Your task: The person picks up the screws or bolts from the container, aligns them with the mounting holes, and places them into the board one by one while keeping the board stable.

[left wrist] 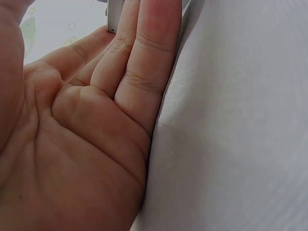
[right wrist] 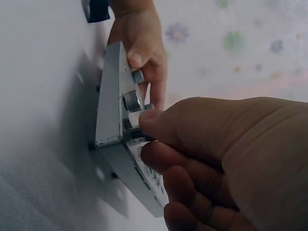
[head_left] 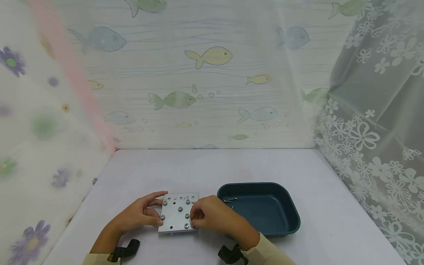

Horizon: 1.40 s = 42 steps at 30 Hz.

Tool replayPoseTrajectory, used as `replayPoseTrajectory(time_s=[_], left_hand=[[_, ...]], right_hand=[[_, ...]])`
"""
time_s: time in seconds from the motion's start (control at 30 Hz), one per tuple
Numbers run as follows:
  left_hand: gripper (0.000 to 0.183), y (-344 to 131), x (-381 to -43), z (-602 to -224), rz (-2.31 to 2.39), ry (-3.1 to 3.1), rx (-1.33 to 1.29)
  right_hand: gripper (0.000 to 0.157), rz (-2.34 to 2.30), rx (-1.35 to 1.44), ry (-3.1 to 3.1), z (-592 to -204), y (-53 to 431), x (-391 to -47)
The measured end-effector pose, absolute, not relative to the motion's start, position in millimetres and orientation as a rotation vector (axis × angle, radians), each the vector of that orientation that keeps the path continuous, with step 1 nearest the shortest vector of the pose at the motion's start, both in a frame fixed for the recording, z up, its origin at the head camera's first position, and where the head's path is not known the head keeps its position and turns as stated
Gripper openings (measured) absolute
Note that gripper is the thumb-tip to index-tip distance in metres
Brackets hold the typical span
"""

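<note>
A silver metal plate with holes and several socket-head screws lies on the table. My left hand holds its left side, thumb on the near corner and index fingertip at the far corner. At the right side, my right hand pinches a socket-head screw between thumb and index finger, upright against the plate's top face. How deep that screw sits is hidden by the fingertips. Dark screw ends poke out beneath the plate in the right wrist view.
A dark blue tray stands just right of the plate, partly behind my right forearm. A few loose screws lie in its left end. Fish-patterned cloth backs the white table, and curtains hang at both sides.
</note>
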State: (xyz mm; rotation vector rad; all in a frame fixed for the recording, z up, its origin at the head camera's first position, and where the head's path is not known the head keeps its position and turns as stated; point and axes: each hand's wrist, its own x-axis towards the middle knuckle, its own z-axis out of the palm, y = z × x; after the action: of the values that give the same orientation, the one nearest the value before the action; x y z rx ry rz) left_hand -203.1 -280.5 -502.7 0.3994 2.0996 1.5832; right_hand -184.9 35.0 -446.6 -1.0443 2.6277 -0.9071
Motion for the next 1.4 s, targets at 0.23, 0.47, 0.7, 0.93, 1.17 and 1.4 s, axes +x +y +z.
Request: replayPoseTrajectory(time_s=[0.23, 0.47, 0.7, 0.93, 1.17, 1.4], left_hand=[[0.101, -281, -202, -502, 1.591, 2.094, 0.409], [0.100, -279, -203, -501, 1.571, 2.120, 0.402], [0.101, -280, -204, -502, 1.568, 2.122, 0.405], [0.101, -280, -204, -503, 1.583, 2.105, 0.408], [0.100, -280, -203, -503, 1.598, 2.089, 0.430], [0.100, -280, -204, -503, 1.596, 2.098, 0.409]], right_hand=[[0.005, -0.805, -1.043, 2.659, -445, 33, -183], [0.005, -0.756, -1.034, 2.672, -446, 32, -184], [0.008, -0.807, -1.024, 2.669, -446, 32, -185], [0.010, -0.893, -1.045, 2.668, -438, 38, -188], [0.012, -0.914, -1.060, 2.677, -421, 53, -193], [0.014, -0.978, -1.005, 2.693, -409, 71, -199]])
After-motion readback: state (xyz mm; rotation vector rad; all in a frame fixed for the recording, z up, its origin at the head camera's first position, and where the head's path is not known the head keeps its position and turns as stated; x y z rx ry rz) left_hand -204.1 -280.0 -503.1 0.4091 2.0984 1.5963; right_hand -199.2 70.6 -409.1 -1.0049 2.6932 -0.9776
